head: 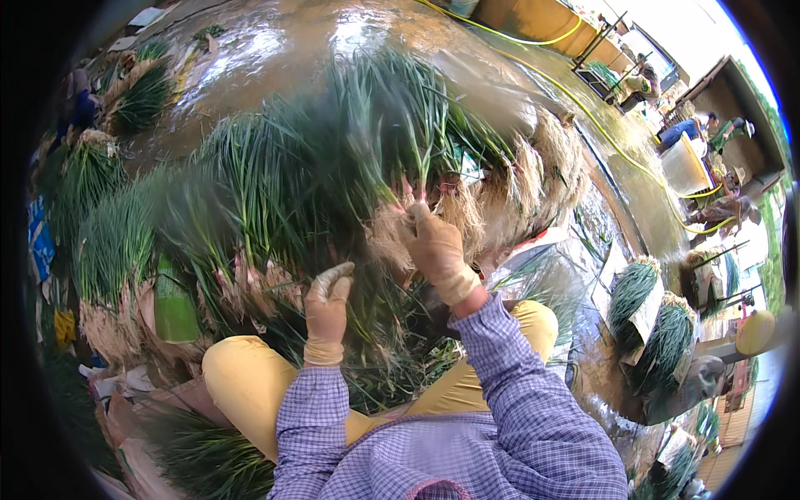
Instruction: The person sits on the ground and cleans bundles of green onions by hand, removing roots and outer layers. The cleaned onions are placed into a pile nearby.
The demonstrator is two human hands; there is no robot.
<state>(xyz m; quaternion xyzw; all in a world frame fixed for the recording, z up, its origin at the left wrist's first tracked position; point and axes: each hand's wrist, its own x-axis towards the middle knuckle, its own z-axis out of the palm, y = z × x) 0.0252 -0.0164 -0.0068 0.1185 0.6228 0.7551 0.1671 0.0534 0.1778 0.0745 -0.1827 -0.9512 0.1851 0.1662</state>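
Note:
A long heap of green onions (250, 169) with pale roots lies before me, its leaves pointing away. My right hand (437, 244), in a thin pale glove, closes its fingers around the root end of a few green onions with pinkish bases (422, 181). My left hand (327, 306), gloved the same way, is raised palm up with its fingers curled, below the heap's middle. Whether anything thin lies between its fingers is not clear. Loose leaves and trimmings (400, 369) lie between my knees. Part of the view over the heap is blurred.
Bundled green onions (634, 300) stand at the right on wet ground, more (140, 97) at the upper left. A yellow hose (587, 115) runs along the upper right, near a pale tub (687, 165) and several people. A green bag (175, 303) lies at the left.

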